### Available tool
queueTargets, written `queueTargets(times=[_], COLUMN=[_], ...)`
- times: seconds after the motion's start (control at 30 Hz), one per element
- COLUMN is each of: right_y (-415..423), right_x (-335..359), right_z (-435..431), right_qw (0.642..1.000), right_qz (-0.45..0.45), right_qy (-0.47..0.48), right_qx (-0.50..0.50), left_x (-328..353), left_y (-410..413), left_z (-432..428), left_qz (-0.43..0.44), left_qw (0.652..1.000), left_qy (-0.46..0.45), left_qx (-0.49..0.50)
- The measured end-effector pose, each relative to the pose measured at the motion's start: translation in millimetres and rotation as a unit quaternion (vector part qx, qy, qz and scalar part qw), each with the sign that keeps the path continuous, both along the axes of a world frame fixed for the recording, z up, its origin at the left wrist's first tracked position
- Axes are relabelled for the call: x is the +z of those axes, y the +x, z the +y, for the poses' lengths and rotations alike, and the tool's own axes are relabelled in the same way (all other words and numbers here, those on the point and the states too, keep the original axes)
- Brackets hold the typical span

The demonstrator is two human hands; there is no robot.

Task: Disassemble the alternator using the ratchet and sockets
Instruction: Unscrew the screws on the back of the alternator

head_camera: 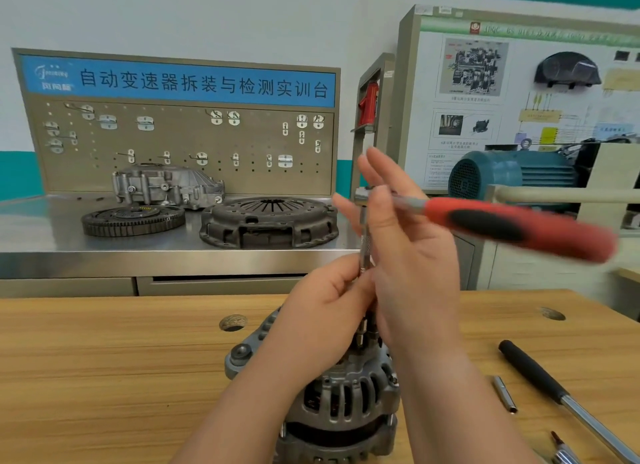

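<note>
Two grips share one upright extension bar (364,245) seated on the alternator (346,401), near tabletop (104,359) centre: left grip (325,307) pinches its shaft, right grip (408,255), fingers straight, steadies the ratchet (502,224), handle pointing right.

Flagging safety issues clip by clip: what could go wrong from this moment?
1. The right hand has straight fingers, not wrapped round the blurred ratchet, which may slip off the extension.
2. The left hand grips only the extension; the alternator stands on the table with no clamp visible and might twist or tip under torque.
</note>
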State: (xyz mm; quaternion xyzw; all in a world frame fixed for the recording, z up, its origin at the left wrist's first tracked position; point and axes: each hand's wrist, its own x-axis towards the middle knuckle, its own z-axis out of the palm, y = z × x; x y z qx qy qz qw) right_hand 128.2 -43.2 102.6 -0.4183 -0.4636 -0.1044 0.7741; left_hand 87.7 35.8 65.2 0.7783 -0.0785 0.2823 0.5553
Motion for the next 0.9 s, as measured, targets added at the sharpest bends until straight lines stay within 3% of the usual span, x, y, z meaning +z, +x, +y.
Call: queueTargets(times=[0.13,0.3,0.4,0.6,0.7,0.83,0.9], right_y=[-1.6,-0.4,-1.7,0.0,-0.3,-1.0,-2.5], right_x=[-3.0,-1.7,-3.9,-1.1,-0.3,0.5,0.1], right_z=[-1.5,-4.0,-1.4,-2.7,-3.4,-6.7,-5.7], right_qw=[0.992,0.999,0.999,0.99,0.994,0.998,0.998], right_qz=[0.109,-0.016,-0.034,0.111,0.076,-0.041,-0.046], right_qy=[0.011,0.016,0.021,-0.021,-0.016,-0.042,-0.032], right_qx=[0.067,-0.035,-0.029,0.083,0.083,-0.005,-0.013], left_x=[1.0,2.5,2.6,-0.3,1.6,1.4,1.0], left_y=[-2.2,-1.2,-0.6,-3.1,-3.3,-1.3,-1.4], left_z=[0.3,-4.9,-8.1,-2.4,-2.1,-3.6,-3.6], left_qz=[0.003,-0.016,-0.027,-0.003,-0.019,-0.032,-0.036], left_qw=[1.0,0.999,0.998,1.0,1.0,0.999,0.999], left_qy=[-0.009,0.011,-0.001,0.0,-0.011,-0.012,-0.011], left_qx=[-0.013,0.032,0.054,0.01,0.006,0.008,0.002])
